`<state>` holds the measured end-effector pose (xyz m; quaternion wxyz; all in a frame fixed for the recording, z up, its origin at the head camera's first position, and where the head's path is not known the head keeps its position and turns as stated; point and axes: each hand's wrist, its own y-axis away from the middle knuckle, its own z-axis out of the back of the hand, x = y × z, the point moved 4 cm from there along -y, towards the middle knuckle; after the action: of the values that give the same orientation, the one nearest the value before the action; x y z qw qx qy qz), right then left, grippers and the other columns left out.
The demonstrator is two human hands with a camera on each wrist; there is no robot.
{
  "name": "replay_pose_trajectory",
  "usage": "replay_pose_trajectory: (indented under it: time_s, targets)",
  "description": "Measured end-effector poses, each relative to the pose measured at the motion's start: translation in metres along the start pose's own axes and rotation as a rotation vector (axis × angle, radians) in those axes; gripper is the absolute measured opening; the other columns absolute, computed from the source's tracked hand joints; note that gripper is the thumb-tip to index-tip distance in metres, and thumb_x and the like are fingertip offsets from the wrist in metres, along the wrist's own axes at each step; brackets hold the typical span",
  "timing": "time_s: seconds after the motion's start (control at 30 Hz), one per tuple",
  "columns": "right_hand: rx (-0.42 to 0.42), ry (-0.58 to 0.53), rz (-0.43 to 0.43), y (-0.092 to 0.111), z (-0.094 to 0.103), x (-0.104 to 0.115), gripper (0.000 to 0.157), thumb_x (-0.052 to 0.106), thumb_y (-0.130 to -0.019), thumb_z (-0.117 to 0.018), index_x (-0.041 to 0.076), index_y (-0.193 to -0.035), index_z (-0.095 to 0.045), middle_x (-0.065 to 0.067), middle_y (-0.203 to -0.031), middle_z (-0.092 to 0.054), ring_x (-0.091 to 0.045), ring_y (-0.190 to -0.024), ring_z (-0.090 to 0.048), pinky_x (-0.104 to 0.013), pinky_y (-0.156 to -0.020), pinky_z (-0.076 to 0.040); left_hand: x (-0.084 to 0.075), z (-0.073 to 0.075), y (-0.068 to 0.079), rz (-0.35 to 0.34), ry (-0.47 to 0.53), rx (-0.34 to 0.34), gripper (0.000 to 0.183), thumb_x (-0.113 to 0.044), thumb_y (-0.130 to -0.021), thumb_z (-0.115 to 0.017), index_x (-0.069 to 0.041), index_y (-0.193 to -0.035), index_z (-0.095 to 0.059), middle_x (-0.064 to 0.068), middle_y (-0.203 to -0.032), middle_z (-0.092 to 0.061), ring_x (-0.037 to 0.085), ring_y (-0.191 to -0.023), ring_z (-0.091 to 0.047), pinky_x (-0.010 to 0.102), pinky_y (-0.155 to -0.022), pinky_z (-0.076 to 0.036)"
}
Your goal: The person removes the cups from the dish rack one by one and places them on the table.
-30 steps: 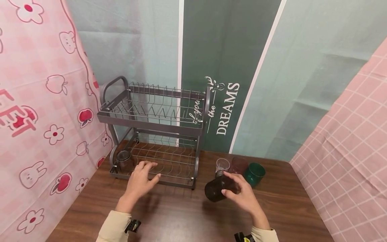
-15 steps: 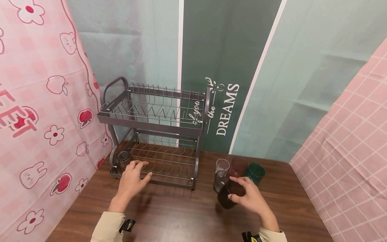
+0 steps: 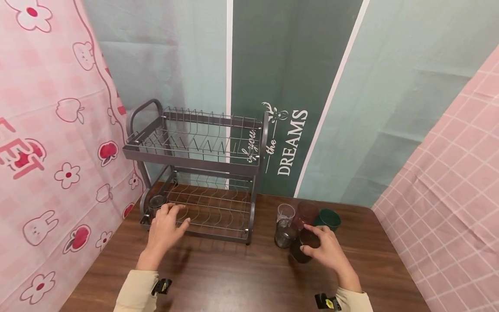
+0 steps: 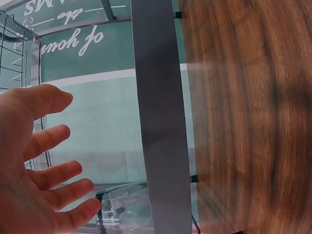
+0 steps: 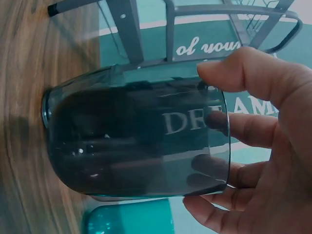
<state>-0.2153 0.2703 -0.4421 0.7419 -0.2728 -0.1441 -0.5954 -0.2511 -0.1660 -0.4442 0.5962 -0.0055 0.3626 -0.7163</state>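
Observation:
My right hand (image 3: 330,253) grips a dark smoky glass (image 3: 305,252) near its rim, thumb on one side and fingers on the other. In the right wrist view the dark glass (image 5: 141,141) is see-through, and the fingertips show behind its wall. Just left of it a clear grey glass (image 3: 284,234) stands on the table, with a clear glass (image 3: 286,211) behind. A reddish glass (image 3: 308,213) and a green glass (image 3: 328,219) stand beyond the hand. My left hand (image 3: 165,229) hovers at the rack's lower front edge, fingers loosely bent and holding nothing, beside a clear glass (image 3: 157,203) on the lower tier.
A grey two-tier dish rack (image 3: 191,164) with wire grids stands at the left back of the wooden table (image 3: 234,277). Fabric curtains hang on three sides: pink at left (image 3: 66,143) and right (image 3: 448,186), green behind (image 3: 288,65).
The dark glass has moved right and turned from lying tilted to nearly upright in my right hand, uncovering the grey glass. My left hand has drawn a little left and toward me.

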Motion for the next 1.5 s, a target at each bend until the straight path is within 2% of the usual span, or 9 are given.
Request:
replay_pose_trajectory:
  time_s: [0.37,0.67,0.97,1.27,1.5]
  targets:
    - [-0.016,0.039,-0.036,-0.005,-0.006,-0.018,0.057,0.016,-0.069,-0.077,-0.002,-0.121,-0.059,-0.026,-0.11,-0.049,-0.045,-0.104,-0.044,-0.057,-0.081,-0.04,0.009,0.003,-0.007,0.003,-0.021,-0.029,0.038,-0.019,-0.074,-0.073,-0.001,-0.106,-0.063,0.026,-0.111,-0.05,0.045,-0.095,-0.048,0.057,-0.07,-0.039]
    - [-0.008,0.069,-0.053,-0.011,-0.008,-0.029,0.057,0.015,-0.071,-0.076,-0.003,-0.122,-0.058,-0.028,-0.113,-0.048,-0.047,-0.105,-0.043,-0.058,-0.081,-0.04,0.019,0.002,-0.014,0.056,-0.032,-0.026,0.036,-0.019,-0.077,-0.072,-0.002,-0.107,-0.062,0.027,-0.115,-0.047,0.046,-0.102,-0.044,0.058,-0.072,-0.037]
    - [0.004,0.072,-0.072,-0.02,-0.01,-0.039,0.058,0.014,-0.073,-0.075,-0.005,-0.124,-0.055,-0.033,-0.117,-0.045,-0.05,-0.108,-0.041,-0.061,-0.082,-0.038,0.022,0.006,-0.025,0.046,-0.062,-0.054,0.038,-0.018,-0.075,-0.073,0.0,-0.106,-0.062,0.029,-0.116,-0.045,0.048,-0.099,-0.043,0.057,-0.067,-0.035]
    - [0.015,0.09,-0.089,-0.027,-0.012,-0.041,0.058,0.016,-0.073,-0.074,-0.005,-0.124,-0.055,-0.034,-0.118,-0.045,-0.05,-0.109,-0.041,-0.061,-0.083,-0.038,0.028,0.01,-0.032,0.057,-0.07,-0.054,0.042,-0.021,-0.074,-0.072,0.0,-0.108,-0.061,0.031,-0.117,-0.043,0.05,-0.098,-0.041,0.059,-0.069,-0.033]
    - [0.032,0.092,-0.101,-0.029,-0.018,-0.043,0.058,0.016,-0.074,-0.073,-0.004,-0.125,-0.055,-0.033,-0.118,-0.045,-0.05,-0.109,-0.041,-0.06,-0.083,-0.038,0.037,0.008,-0.032,0.096,-0.084,-0.048,0.043,-0.022,-0.073,-0.074,-0.001,-0.108,-0.06,0.031,-0.119,-0.041,0.05,-0.099,-0.04,0.059,-0.068,-0.033]
